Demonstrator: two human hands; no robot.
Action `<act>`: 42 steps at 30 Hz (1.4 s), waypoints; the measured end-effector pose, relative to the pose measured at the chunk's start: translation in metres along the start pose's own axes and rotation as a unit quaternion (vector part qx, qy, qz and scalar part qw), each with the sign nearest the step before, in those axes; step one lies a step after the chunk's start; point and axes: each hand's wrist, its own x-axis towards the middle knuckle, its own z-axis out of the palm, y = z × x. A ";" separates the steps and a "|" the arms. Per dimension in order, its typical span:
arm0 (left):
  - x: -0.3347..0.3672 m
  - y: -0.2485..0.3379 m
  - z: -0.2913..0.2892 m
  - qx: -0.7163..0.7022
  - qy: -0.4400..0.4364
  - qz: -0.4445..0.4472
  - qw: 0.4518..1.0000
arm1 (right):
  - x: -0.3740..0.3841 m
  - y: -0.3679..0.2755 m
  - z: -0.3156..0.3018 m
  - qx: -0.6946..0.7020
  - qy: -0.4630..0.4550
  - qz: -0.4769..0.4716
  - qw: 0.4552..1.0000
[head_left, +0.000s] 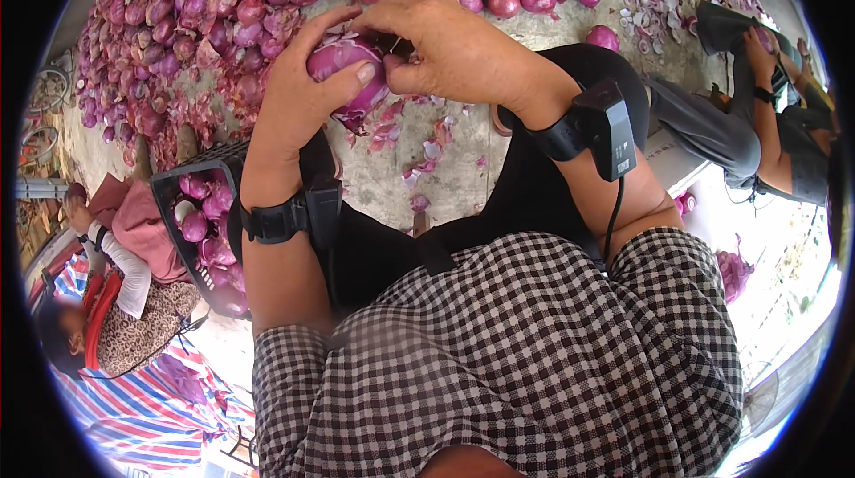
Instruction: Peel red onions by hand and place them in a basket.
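Note:
A large red onion (335,57) is gripped in my left hand (287,108), with the thumb pressed across its near side. Loose papery skin hangs from its lower end. My right hand (459,49) is curled against the onion's right side, fingers bent over its top. Something small and dark shows between the right thumb and fingers, mostly hidden, so I cannot make out what it is. Both hands are held up over the concrete floor (463,166), where torn onion skins (431,153) lie scattered.
A big heap of red onions (214,19) spreads along the far side. One onion (603,38) lies apart near my right knee. Peeled onions fill a black crate (191,255) at my left. One person (125,291) sits at the left, another (757,122) at the right holding an onion.

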 end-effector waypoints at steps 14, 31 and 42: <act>-0.007 0.008 -0.004 -0.070 -0.040 -0.028 0.996 | 0.002 0.003 0.000 0.012 0.026 -0.039 0.999; -0.006 0.005 0.001 -0.049 -0.052 0.004 0.997 | 0.003 0.004 0.003 -0.080 0.053 -0.075 0.993; -0.005 0.014 0.004 -0.171 -0.022 0.034 0.984 | 0.001 0.011 -0.011 -0.044 0.154 0.088 0.983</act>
